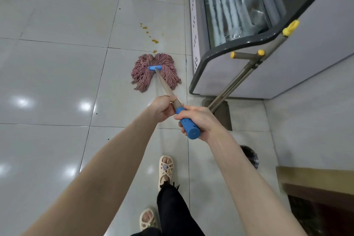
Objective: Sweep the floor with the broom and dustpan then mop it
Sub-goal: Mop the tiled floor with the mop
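Two bare forearms reached forward from under the camera, with two sandalled feet (pixel 165 168) below them on the tiled floor (pixel 47 82). At left, the left hand (pixel 162 108) was curled round the bare metal shaft of the one mop (pixel 165 87), lower down the shaft, likely to steer and press. Ahead of it the mop head (pixel 145 74), its pink strings fanned flat on the tile, lay just short of a trail of yellow spots (pixel 154 41). I counted at least six, the nearest almost touching the strings, so the stroke seemed aimed at them. Further right, the right hand (pixel 203 119) was wrapped round the blue grip (pixel 189 128) at the shaft's top end, probably supplying the push. Right again, two long handles (pixel 237 78) with three yellow caps (pixel 291 28) leaned against the chest freezer (pixel 316 53). They were probably the broom and dustpan, parked out of the way, which suggested sweeping was finished and mopping under way. One dark round thing (pixel 249 156) on the floor at lower right was too unclear to name.
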{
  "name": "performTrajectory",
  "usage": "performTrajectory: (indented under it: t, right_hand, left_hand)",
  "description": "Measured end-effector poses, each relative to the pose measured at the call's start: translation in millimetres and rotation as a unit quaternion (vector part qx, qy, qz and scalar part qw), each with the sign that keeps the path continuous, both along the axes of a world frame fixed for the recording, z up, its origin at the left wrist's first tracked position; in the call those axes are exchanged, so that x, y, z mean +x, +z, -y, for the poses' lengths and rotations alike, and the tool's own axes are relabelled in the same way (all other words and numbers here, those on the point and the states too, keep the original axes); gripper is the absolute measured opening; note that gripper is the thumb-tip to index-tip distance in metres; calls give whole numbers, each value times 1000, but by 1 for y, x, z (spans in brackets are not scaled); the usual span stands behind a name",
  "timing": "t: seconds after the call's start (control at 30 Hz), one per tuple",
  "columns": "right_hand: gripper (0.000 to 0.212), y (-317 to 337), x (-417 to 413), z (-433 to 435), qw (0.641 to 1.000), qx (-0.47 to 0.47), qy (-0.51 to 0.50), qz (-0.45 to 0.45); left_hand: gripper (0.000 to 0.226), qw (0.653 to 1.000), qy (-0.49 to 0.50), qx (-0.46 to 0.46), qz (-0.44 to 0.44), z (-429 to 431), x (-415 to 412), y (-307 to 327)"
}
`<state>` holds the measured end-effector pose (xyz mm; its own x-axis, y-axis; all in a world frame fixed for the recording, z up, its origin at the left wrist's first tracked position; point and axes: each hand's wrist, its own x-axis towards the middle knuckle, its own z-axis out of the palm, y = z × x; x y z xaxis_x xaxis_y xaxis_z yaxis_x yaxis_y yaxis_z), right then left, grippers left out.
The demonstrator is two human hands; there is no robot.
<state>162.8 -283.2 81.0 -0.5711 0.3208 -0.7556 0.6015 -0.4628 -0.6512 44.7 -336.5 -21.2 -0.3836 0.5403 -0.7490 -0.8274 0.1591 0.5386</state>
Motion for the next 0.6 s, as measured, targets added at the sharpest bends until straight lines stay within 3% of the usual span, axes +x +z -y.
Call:
performTrajectory:
  t: [0.43, 0.6]
  right_hand:
    - [48, -6, -181, -110, 1000, -17, 26, 1]
    - [58, -6, -253, -137, 999, -15, 30, 4]
  left_hand:
    - [17, 998, 32, -45, 0, -102, -180, -1]
    - [16, 999, 43, -33, 7, -126, -251, -4]
